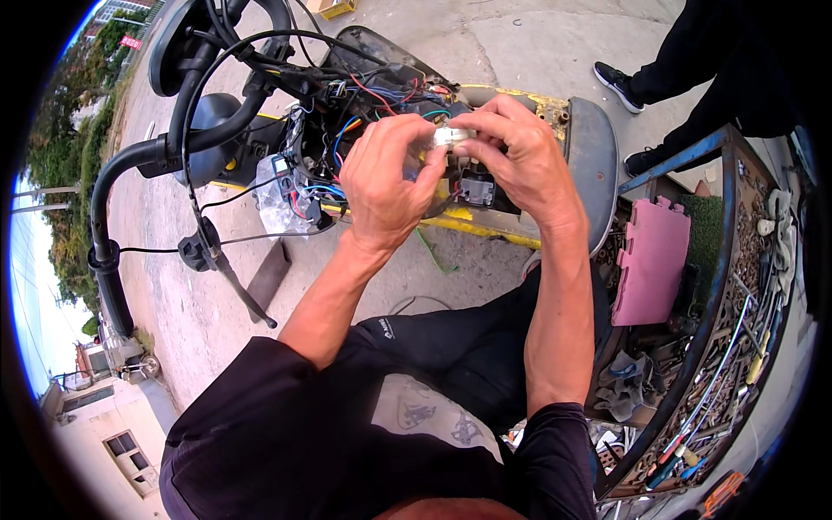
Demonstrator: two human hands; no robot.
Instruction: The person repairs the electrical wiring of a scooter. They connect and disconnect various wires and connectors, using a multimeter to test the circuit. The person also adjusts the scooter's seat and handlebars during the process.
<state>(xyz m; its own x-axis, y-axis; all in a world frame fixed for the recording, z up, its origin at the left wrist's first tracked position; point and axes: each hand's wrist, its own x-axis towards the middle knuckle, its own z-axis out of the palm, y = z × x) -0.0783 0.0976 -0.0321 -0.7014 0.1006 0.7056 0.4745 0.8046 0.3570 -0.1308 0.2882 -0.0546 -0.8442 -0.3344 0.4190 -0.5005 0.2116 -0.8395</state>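
Between the fingertips of both hands is a small white plastic connector (450, 136), held above the opened frame of a yellow and black scooter (485, 224). My left hand (387, 173) pinches its left side with thumb and fingers, and my right hand (518, 154) grips its right end. Beneath my hands runs a tangle of coloured wires (347, 130), red, blue, green and yellow. A dark box-shaped part (477, 189) sits in the frame just below my right fingers. The connector's inner side is hidden by my fingers.
Black handlebars (130, 165) with a brake lever (247, 299) reach out at the left. On the right stands a metal tool cart (719, 260) with a pink foam mat (652, 260) and several hand tools. Another person's legs (685, 69) are at the upper right.
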